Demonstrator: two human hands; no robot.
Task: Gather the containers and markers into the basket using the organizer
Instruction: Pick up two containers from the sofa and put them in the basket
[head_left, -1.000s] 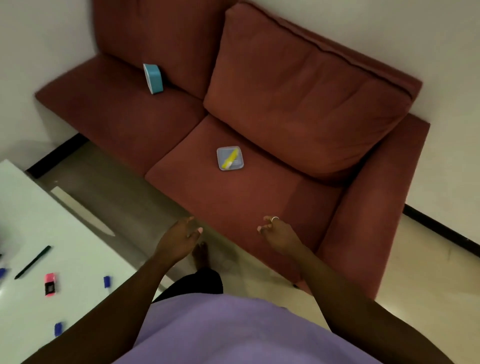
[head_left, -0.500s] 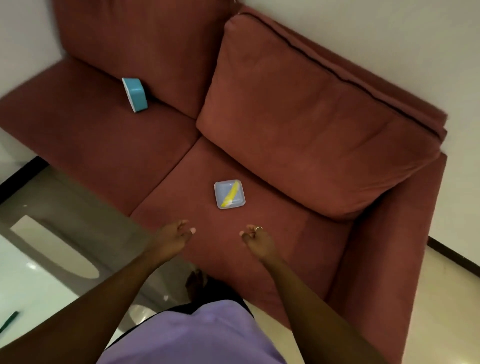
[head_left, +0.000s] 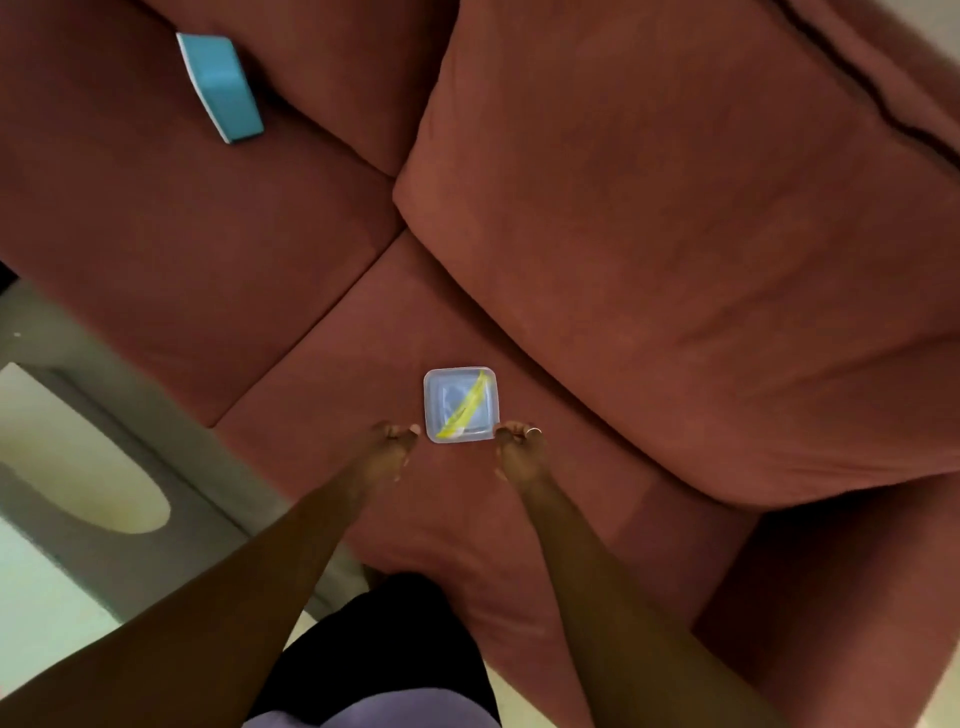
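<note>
Though poised either side of clear box (head_left: 461, 404) on sofa (head_left: 332, 364) seat, left hand (head_left: 390, 451) and right hand (head_left: 519, 451) loosely curled, empty. Blue box (head_left: 221, 85) uncollected on far cushion. Basket, organizer unseen. Judged barely started.

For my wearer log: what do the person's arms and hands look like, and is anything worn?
Both forearms are bare, with no sleeves or watch showing. The right hand wears a ring; the left hand shows none. A lilac top edges the bottom.

No readable text, labels, brands or numbers anywhere in view.
</note>
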